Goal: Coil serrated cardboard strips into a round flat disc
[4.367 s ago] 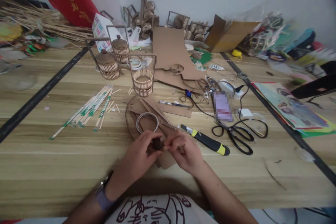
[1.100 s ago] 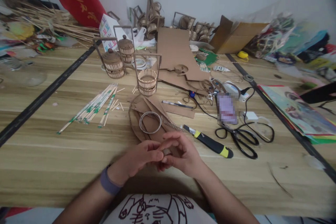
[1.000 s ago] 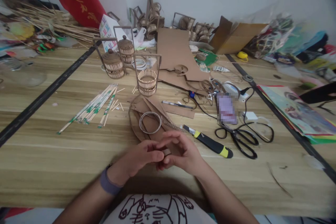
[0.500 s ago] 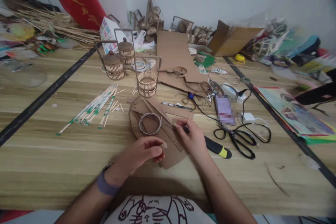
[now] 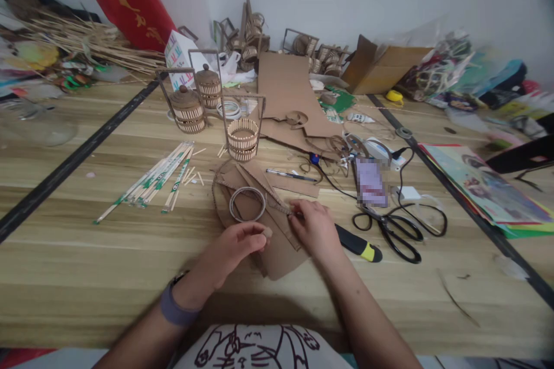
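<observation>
My left hand [image 5: 236, 248] pinches a small brown piece of cardboard [image 5: 267, 233] between thumb and forefinger. My right hand [image 5: 315, 225] rests over the cardboard pieces [image 5: 281, 259], its fingers bent down beside the end of a corrugated strip [image 5: 277, 200]. Whatever lies under those fingertips is hidden. A grey ring [image 5: 232, 207] sits on the cardboard just beyond my left hand. From behind my right hand sticks out a black and yellow tool handle [image 5: 359, 244]; its other end is covered.
Black-handled scissors [image 5: 402, 236] and a phone [image 5: 371, 181] lie to the right. Packaged sticks [image 5: 160, 176] are on the left. A small open basket [image 5: 243, 138] stands ahead, near two lidded baskets [image 5: 188, 112]. A pen [image 5: 292, 174] lies beyond the cardboard.
My right hand has turned palm-down, its fingers lower over the cardboard. My left hand has shifted slightly up and left, still pinching the small piece.
</observation>
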`<state>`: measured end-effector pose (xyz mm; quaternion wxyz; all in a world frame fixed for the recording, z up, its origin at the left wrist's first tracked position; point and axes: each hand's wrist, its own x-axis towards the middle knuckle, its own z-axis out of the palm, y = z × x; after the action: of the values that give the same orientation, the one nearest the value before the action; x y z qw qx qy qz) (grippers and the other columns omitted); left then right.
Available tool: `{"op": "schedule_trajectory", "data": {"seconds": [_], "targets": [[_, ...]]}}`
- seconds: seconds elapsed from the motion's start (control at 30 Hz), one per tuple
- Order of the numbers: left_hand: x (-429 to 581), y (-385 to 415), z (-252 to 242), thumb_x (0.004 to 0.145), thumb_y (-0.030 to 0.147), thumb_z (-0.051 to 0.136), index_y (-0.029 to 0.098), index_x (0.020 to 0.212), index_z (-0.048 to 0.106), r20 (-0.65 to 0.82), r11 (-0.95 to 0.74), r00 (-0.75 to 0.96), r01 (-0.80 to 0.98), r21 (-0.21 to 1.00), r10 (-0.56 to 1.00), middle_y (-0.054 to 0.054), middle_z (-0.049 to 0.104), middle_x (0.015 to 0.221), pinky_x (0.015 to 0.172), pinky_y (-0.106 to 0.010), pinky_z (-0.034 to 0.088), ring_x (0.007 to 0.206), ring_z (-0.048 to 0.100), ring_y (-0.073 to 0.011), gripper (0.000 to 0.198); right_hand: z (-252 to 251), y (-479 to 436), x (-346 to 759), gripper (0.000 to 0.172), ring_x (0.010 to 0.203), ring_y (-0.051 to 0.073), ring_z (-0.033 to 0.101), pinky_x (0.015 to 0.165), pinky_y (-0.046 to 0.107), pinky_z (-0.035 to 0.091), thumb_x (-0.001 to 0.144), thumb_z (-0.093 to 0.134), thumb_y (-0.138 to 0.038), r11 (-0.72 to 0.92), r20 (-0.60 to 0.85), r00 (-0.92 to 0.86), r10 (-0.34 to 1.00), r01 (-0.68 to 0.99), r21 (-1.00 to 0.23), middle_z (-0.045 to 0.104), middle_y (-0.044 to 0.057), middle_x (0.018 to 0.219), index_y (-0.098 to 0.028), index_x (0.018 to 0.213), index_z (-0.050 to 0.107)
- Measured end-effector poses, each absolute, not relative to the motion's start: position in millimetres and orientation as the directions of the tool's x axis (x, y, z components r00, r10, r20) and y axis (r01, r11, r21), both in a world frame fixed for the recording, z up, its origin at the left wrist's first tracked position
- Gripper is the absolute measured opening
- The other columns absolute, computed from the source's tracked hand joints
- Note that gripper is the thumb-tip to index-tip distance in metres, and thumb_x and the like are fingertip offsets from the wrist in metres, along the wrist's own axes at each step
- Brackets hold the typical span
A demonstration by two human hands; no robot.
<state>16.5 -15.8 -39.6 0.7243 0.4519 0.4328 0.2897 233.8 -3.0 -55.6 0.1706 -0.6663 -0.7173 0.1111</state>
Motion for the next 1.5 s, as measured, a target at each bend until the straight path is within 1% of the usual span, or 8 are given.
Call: {"op": "schedule_trajectory", "data": {"seconds": [0.4, 0.63, 0.83, 0.9, 1.1, 1.23, 1.4, 1.5], "targets": [[16.0, -14.9, -45.7, 0.075, 0.049, 0.070, 0.018, 0.103, 0.074, -0.376, 0.415, 0.338, -0.048, 0.909, 0.863, -0.009, 0.074, 0.113, 0.099, -0.039, 0.044, 0.110, 0.062, -0.0285, 0.042, -55.2, -7.1, 230.2, 0.017, 0.095, 0.029, 0.061, 0.080, 0.037, 0.039, 0.089, 0.064, -0.019, 0.238, 0.224, -0.170, 0.960, 0.917, -0.322, 0.071, 0.008, 0.099, -0.019, 0.105, 0.068], [18.3, -14.9, -46.4, 0.073, 0.050, 0.071, 0.019, 0.101, 0.075, -0.359, 0.391, 0.299, -0.052, 0.919, 0.884, -0.010, 0.071, 0.123, 0.102, -0.040, 0.042, 0.115, 0.060, -0.0298, 0.042, -50.2, -19.7, 203.9, 0.014, 0.090, 0.027, 0.065, 0.074, 0.032, 0.043, 0.087, 0.066, -0.018, 0.264, 0.028, -0.265, 0.964, 0.936, -0.231, 0.071, 0.009, 0.096, -0.018, 0.101, 0.066], [19.8, -14.3, -43.6, 0.071, 0.052, 0.071, 0.018, 0.101, 0.074, -0.381, 0.405, 0.282, -0.029, 0.914, 0.880, -0.011, 0.071, 0.121, 0.099, -0.040, 0.043, 0.112, 0.061, -0.0306, 0.046, -52.9, -19.2, 204.6, 0.029, 0.077, 0.020, 0.065, 0.066, 0.026, 0.042, 0.083, 0.057, -0.010, 0.090, -0.081, -0.147, 0.986, 0.871, -0.482, 0.070, 0.006, 0.088, -0.015, 0.111, 0.061], [19.3, -14.3, -42.1, 0.071, 0.052, 0.070, 0.018, 0.097, 0.075, -0.379, 0.405, 0.290, -0.035, 0.914, 0.879, -0.011, 0.069, 0.128, 0.100, -0.040, 0.042, 0.116, 0.059, -0.0312, 0.043, -52.3, -16.8, 210.1, 0.026, 0.072, 0.018, 0.063, 0.064, 0.025, 0.042, 0.079, 0.055, -0.010, 0.078, -0.090, -0.153, 0.984, 0.829, -0.554, 0.067, 0.004, 0.080, -0.016, 0.103, 0.064], [18.4, -15.1, -40.7, 0.074, 0.051, 0.070, 0.017, 0.095, 0.073, -0.366, 0.393, 0.290, -0.038, 0.919, 0.884, -0.011, 0.061, 0.139, 0.104, -0.040, 0.040, 0.123, 0.056, -0.0319, 0.040, -45.5, -11.3, 226.6, 0.015, 0.058, 0.016, 0.053, 0.054, 0.024, 0.037, 0.074, 0.049, -0.016, 0.078, -0.017, -0.120, 0.993, 0.743, -0.665, 0.057, -0.001, 0.064, -0.019, 0.078, 0.063], [16.6, -15.5, -41.4, 0.076, 0.048, 0.068, 0.017, 0.102, 0.071, -0.356, 0.374, 0.300, -0.003, 0.927, 0.885, -0.011, 0.069, 0.125, 0.096, -0.037, 0.045, 0.114, 0.060, -0.0289, 0.041, -40.9, -8.4, 236.5, 0.014, 0.055, 0.016, 0.051, 0.053, 0.025, 0.037, 0.076, 0.048, -0.021, 0.056, 0.040, -0.039, 0.998, 0.733, -0.678, 0.055, -0.001, 0.061, -0.020, 0.075, 0.062], [9.0, -19.1, -26.1, 0.082, 0.046, 0.061, 0.017, 0.102, 0.068, -0.278, 0.183, 0.380, 0.268, 0.946, 0.882, -0.006, 0.071, 0.091, 0.073, -0.032, 0.048, 0.085, 0.064, -0.0238, 0.035, -46.4, -6.0, 239.4, 0.014, 0.059, 0.018, 0.055, 0.056, 0.027, 0.040, 0.079, 0.048, -0.025, 0.056, 0.079, -0.008, 0.997, 0.784, -0.618, 0.059, 0.002, 0.068, -0.019, 0.078, 0.061], [5.2, -23.2, -13.3, 0.080, 0.037, 0.063, 0.017, 0.092, 0.067, -0.262, -0.026, 0.383, 0.604, 0.797, 0.886, -0.006, 0.068, 0.085, 0.067, -0.033, 0.044, 0.075, 0.062, -0.0239, 0.024, -53.4, -5.8, 237.1, 0.019, 0.069, 0.021, 0.059, 0.064, 0.030, 0.043, 0.084, 0.046, -0.024, 0.073, 0.078, -0.034, 0.996, 0.817, -0.572, 0.062, 0.006, 0.076, -0.017, 0.085, 0.064]]}}
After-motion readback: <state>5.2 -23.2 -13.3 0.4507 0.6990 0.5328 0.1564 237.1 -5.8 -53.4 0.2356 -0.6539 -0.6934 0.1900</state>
